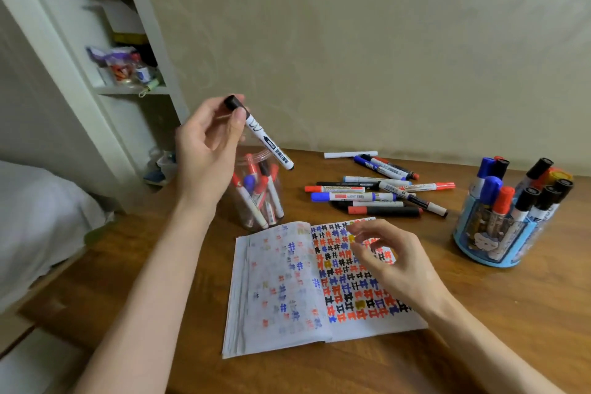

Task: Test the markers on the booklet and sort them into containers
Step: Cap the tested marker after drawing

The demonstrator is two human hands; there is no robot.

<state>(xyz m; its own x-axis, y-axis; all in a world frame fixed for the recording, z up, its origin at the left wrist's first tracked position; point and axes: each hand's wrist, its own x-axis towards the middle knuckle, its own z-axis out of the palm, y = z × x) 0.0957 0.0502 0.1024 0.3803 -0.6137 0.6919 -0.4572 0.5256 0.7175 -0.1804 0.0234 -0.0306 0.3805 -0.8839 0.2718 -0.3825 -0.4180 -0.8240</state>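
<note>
My left hand [204,144] pinches a white marker [265,137] by its black cap, tilted with its lower end over the mouth of a clear jar [259,198] that holds several markers. My right hand [390,259] hovers over the right page of the open booklet [287,291], fingers loosely curled and holding nothing. That page is covered in red, blue and black test marks. A pile of loose markers [377,192] lies on the table behind the booklet. A blue round holder [499,233] at the right stands full of markers.
The wooden table [479,329] meets a beige wall at the back. A white shelf unit [128,73] with small items stands at the left, and a bed [38,217] with white bedding lies lower left. A white strip [350,154] lies behind the marker pile.
</note>
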